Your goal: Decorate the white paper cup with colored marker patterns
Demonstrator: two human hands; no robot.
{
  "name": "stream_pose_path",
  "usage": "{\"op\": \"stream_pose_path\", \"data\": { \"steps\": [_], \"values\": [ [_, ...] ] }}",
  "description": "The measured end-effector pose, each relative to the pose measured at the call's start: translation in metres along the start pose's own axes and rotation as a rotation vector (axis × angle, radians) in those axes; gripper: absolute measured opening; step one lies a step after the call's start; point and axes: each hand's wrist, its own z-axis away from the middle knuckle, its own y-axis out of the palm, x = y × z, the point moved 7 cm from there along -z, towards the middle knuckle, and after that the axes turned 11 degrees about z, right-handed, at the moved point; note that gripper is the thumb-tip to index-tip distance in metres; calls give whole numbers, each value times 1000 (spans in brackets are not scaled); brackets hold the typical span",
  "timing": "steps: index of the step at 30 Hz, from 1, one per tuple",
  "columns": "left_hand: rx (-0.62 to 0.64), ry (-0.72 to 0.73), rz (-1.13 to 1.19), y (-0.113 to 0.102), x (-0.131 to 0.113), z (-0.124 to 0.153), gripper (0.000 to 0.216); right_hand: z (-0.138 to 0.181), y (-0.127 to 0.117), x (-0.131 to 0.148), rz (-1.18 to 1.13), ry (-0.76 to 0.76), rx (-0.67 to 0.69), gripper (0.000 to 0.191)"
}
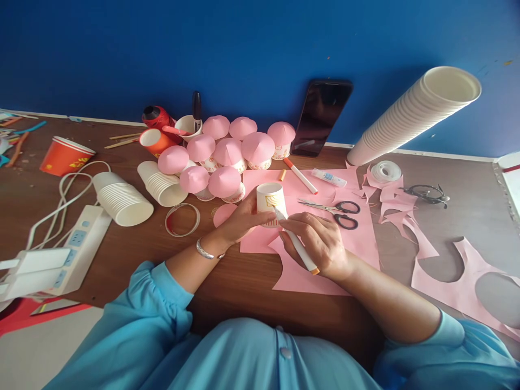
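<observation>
- Cup [270, 189]: white, yellow and orange-brown lines on its wall; held between the hands, above the pink sheet [363, 249].
- Left hand [239, 219]: clasped on the cup's side, thumb across the lower front.
- Right hand [314, 244]: fingers closed round a pen [301, 252], tip at the cup's wall.
- Risk, smearing: likely if the left thumb slides over wet ink.
- Risk, crooked line: likely if the light cup turns or dents under the pen.
- Risk, stray mark: possible on the sheet if the tip slips off.
- Risk, dry tip: possible if the loose cap [281, 175] rolls away.
- Scissors [341, 212]: just beyond the right hand, blades towards the cup; an obstacle to that hand's knuckles.
- Pink-roofed cups [258, 147]: crowded behind the left hand; a knock could shift them.
- Beyond: red-ended pen [301, 177], small tube [329, 177], phone [325, 116] against the wall.
- Tall stack [406, 119]: leaning, liable to topple if bumped.
- Scraps [424, 265]: scattered, right.
</observation>
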Motion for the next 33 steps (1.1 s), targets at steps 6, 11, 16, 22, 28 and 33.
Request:
{"op": "stream_pose_path", "data": {
  "steps": [6, 11, 16, 22, 28, 33],
  "values": [
    [-11, -11, 28, 3, -3, 1, 58, -1, -5, -1, -16, 22, -41, 20],
    [8, 0, 52, 7, -6, 0, 56, -3, -11, -5, -74, 76, -75, 17],
    [37, 13, 100, 10, -9, -1, 51, -2, -13, -10, -129, 113, -107, 16],
    [48, 4, 116, 7, -8, 0, 48, -2, -13, -8, -119, 75, -98, 14],
    [93, -21, 170, 10, -7, 1, 52, -1, -13, -9, -111, 84, -85, 15],
    [114, -24, 172, 13, -10, 2, 50, -1, -13, -9, -104, 87, -90, 16]
  ]
}}
